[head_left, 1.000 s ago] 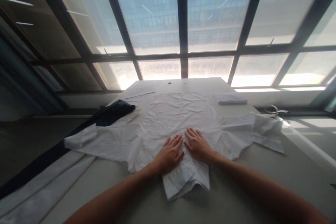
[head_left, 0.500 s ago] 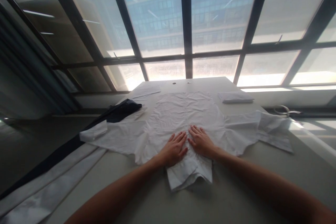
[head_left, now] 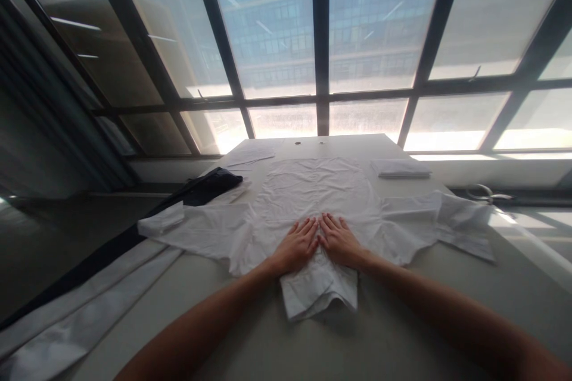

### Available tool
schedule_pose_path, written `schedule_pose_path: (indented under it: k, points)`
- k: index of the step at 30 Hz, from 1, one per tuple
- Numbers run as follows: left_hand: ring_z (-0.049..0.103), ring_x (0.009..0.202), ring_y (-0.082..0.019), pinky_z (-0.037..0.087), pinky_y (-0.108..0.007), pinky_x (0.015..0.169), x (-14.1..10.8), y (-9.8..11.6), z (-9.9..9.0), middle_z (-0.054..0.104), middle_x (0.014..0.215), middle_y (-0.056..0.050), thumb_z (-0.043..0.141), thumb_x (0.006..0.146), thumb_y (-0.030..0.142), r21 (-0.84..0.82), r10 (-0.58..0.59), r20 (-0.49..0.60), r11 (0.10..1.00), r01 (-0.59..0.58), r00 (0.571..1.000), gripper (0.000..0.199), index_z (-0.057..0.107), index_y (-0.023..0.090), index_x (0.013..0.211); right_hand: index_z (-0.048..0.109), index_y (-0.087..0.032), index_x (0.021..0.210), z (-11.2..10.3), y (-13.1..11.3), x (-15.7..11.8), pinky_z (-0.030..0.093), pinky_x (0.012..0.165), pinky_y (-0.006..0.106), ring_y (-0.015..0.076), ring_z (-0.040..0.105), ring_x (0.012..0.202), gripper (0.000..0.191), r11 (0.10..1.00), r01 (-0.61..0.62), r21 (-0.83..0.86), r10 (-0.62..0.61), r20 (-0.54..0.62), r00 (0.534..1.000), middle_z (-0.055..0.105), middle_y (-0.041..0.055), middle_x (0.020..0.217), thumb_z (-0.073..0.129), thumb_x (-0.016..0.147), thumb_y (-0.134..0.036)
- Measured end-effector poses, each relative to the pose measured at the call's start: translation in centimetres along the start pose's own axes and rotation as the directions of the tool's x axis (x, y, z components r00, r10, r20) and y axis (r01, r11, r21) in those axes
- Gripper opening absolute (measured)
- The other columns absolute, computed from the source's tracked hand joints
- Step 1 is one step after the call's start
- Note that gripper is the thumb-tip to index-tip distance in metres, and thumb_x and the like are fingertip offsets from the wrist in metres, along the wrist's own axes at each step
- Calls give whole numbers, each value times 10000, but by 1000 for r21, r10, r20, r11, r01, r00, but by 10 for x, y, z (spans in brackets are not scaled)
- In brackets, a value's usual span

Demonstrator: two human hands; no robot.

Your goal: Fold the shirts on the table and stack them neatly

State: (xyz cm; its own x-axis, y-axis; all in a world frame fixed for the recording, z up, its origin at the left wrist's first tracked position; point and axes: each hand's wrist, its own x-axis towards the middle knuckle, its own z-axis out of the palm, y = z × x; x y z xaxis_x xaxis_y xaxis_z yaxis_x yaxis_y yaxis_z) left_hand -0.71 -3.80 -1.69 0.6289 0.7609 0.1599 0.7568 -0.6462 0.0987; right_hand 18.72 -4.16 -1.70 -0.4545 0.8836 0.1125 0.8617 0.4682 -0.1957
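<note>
Pressing a white shirt flat with both palms

At far left, see dark cloth (head_left: 218, 181) along the table (head_left: 272, 351) edge, with white cloth (head_left: 102, 312) running toward the lower corner. Best kept from snagging. Next comes, at left, one sleeve (head_left: 205, 226), spread outward as far as both cloths. Better left lying loose, without a pull at the shoulder.

At the middle, find the shirt (head_left: 313, 187), laid out on the table, body toward the windows (head_left: 281, 41), rumpled over most of the far part. Laid flat just left of its midline: left hand (head_left: 297, 245), clasping nothing, fingers straight and together. Laid flat just right of it: right hand (head_left: 340, 243), likewise clasping nothing, and angled inward to meet or nearly meet the other; hard to tell if touching. Below both, notice the near flap (head_left: 313, 294), lifted along its front edge.

To smooth well, judging from such creases, press evenly with whole palms, begin at the midline, and sweep outward in matched strokes. Avoid bunching fabric under the fingertips. Settle the flap too.

Farther right, see another sleeve (head_left: 460, 223), bent and wrinkled, and beyond, a folded cloth (head_left: 402, 168), apart from the shirt.
</note>
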Motion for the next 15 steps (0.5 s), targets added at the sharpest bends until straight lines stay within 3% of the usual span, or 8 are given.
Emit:
schedule_pose_path:
  k: [4, 7, 11, 15]
  points:
    - [274, 1518, -263, 250, -474, 1220, -2, 0, -2, 336, 1622, -143, 262, 1080, 425, 18, 1, 5, 1000, -1, 1000, 576, 339, 138, 1574, 258, -82, 1600, 3, 6, 1, 137, 1234, 506, 262, 136, 1550, 690, 1000, 3, 2, -3, -9, 1000, 201, 156, 1664, 263, 1036, -478]
    - [252, 1526, -263, 229, -482, 1229, -2, 0, -3, 320, 1627, -147, 280, 1075, 407, 18, 9, 21, 1000, -9, 1000, 577, 347, 111, 1566, 251, -69, 1601, 3, 26, 4, 130, 1239, 482, 265, 136, 1549, 764, 999, -42, -6, 42, -5, 999, 194, 157, 1666, 252, 1021, -566]
    - [234, 1532, -253, 213, -474, 1235, -3, 0, -4, 307, 1633, -141, 292, 1069, 393, 9, 4, 35, 1000, -4, 999, 578, 340, 107, 1568, 243, -60, 1602, -6, 79, 9, 130, 1237, 467, 267, 152, 1546, 771, 976, -209, -60, 210, -2, 978, 192, 154, 1668, 238, 1017, -563]
    - [218, 1536, -251, 203, -474, 1238, -3, 0, -4, 288, 1641, -130, 284, 1068, 405, -4, -4, 51, 1000, 4, 999, 586, 340, 109, 1570, 271, -60, 1591, -21, 140, 8, 158, 1226, 468, 265, 194, 1535, 718, 913, -384, -139, 385, -18, 923, 227, 164, 1660, 237, 1027, -504]
